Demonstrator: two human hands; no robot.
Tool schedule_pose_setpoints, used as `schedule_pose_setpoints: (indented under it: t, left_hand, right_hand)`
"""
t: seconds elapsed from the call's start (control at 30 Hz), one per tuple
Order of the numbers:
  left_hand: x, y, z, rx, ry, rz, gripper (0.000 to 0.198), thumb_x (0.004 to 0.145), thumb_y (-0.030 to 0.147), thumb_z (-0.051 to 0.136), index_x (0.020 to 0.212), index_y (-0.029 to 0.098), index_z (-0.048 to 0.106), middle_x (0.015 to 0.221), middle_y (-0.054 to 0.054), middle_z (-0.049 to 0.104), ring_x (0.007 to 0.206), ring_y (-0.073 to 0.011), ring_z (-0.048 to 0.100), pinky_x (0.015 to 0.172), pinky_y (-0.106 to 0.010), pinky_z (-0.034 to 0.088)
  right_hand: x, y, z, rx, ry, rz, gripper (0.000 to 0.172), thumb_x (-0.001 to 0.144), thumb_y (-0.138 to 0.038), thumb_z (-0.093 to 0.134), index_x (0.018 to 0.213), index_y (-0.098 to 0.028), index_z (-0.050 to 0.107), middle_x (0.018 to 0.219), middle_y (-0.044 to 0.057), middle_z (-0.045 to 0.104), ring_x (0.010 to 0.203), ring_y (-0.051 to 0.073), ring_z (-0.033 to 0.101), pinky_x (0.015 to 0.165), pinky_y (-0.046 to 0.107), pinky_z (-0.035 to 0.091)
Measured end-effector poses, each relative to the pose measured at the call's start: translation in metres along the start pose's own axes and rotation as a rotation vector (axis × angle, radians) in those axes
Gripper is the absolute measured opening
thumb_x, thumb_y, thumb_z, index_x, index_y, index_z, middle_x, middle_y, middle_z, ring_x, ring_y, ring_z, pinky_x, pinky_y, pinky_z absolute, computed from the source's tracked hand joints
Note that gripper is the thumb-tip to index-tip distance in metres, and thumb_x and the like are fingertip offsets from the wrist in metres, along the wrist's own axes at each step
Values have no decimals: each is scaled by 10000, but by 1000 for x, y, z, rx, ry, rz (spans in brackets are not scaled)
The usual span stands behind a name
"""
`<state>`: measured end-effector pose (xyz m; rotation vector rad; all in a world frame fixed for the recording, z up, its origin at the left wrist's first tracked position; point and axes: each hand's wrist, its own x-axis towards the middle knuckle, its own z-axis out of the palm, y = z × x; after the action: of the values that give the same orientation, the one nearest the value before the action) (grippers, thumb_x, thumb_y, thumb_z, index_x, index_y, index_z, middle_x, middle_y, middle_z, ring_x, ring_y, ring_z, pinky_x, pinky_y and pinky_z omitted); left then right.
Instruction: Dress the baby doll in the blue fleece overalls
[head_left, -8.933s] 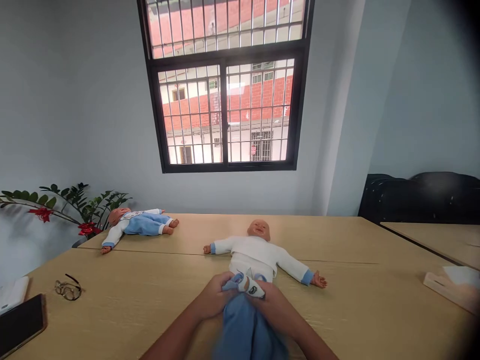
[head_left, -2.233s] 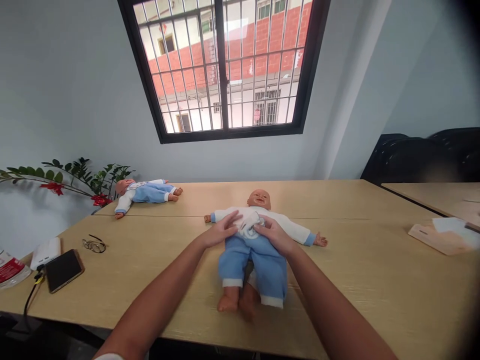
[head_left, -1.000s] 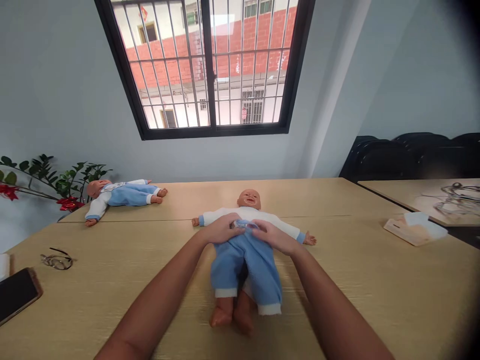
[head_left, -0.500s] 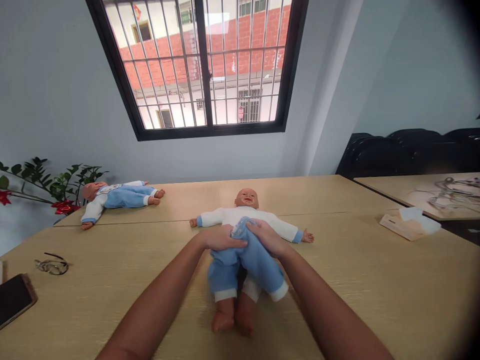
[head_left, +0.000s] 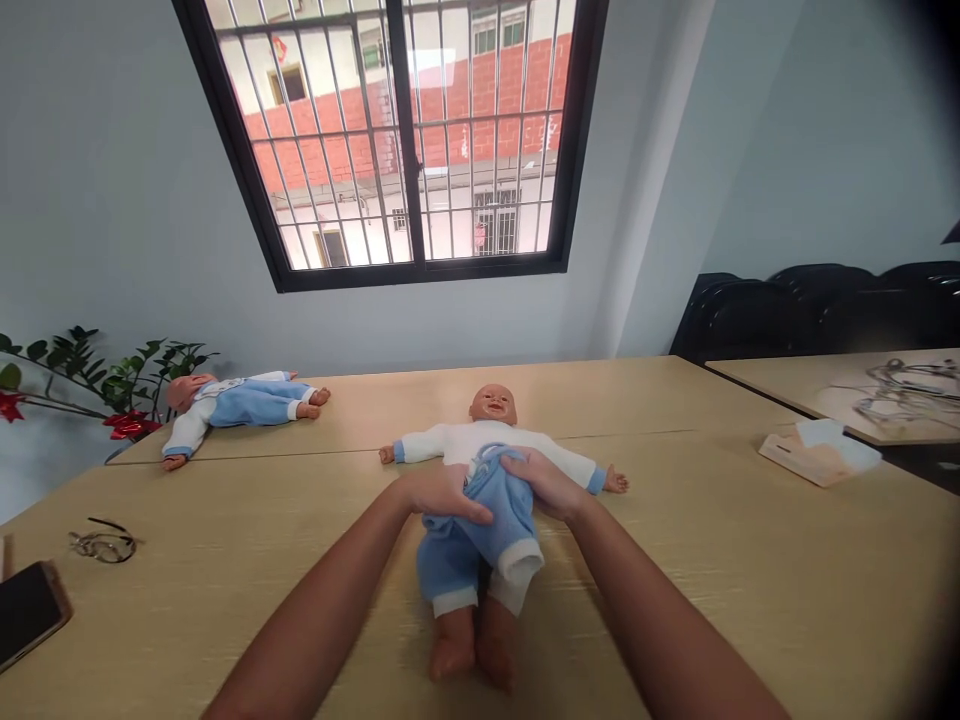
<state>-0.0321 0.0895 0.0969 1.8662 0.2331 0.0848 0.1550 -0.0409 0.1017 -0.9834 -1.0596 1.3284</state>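
A doll in a white long-sleeved top lies on its back in the middle of the table, arms spread and bare feet toward me. Blue trousers with white cuffs lie bunched over its belly and legs; one leg of them covers the doll's leg at left, the other hangs loose over the leg at right. My left hand grips the cloth at the left of the waist, thumb on top. My right hand pinches the waist at its right side.
A second doll in blue and white lies at the back left, by a plant. Glasses and a phone are at the left. A tissue pack lies at the right; cables rest on another table.
The loose trouser leg has swung left and inward, its cuff now hanging nearer the doll's shin. My hands keep their hold on the cloth. The view has tilted slightly upward.
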Motion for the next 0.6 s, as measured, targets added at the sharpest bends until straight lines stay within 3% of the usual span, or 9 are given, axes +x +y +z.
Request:
schedule_pose_setpoints:
  t: [0.1, 0.2, 0.33, 0.47, 0.6]
  left_hand:
    - [0, 0, 1, -186, 35, 21, 554, 726, 532, 867, 1144, 192, 739, 1174, -78, 760, 1143, -281, 676, 1036, -371, 498]
    - [3, -10, 0, -435, 125, 24, 672, 753, 675, 787, 1163, 149, 703, 1139, -138, 758, 1082, -291, 706, 1013, -419, 524]
    - [9, -21, 2, -498, 151, 23, 760, 758, 790, 686, 1136, 130, 681, 1115, -172, 757, 1082, -324, 710, 1016, -459, 530]
    - [8, -18, 5, -370, 103, 7, 812, 818, 868, 505, 1145, 148, 688, 1147, -157, 749, 1131, -321, 681, 1010, -462, 525]
    - [3, -3, 7, -145, -22, -23, 683, 701, 679, 812, 1150, 175, 712, 1128, -85, 753, 1062, -287, 677, 975, -413, 525]
  right_hand:
    - [-5, -3, 2, 4, -96, 76, 513, 741, -544, 851, 1098, -188, 756, 1091, 96, 777, 956, 230, 733, 900, 361, 556]
    - [-12, -9, 2, -45, -208, 180, 584, 656, -490, 916, 1142, -215, 745, 1057, 74, 777, 932, 225, 728, 838, 337, 568]
    - [-13, -12, 1, -130, -224, 214, 300, 680, -349, 901, 872, -157, 773, 854, 33, 766, 710, 161, 663, 680, 269, 525]
    - [-7, -9, -4, -57, -152, 106, 253, 706, -362, 851, 849, -169, 773, 827, 16, 761, 739, 168, 660, 735, 286, 527]
    - [-3, -6, -10, 69, -122, -14, 315, 693, -333, 837, 951, -161, 785, 954, 52, 781, 859, 188, 697, 834, 298, 529]
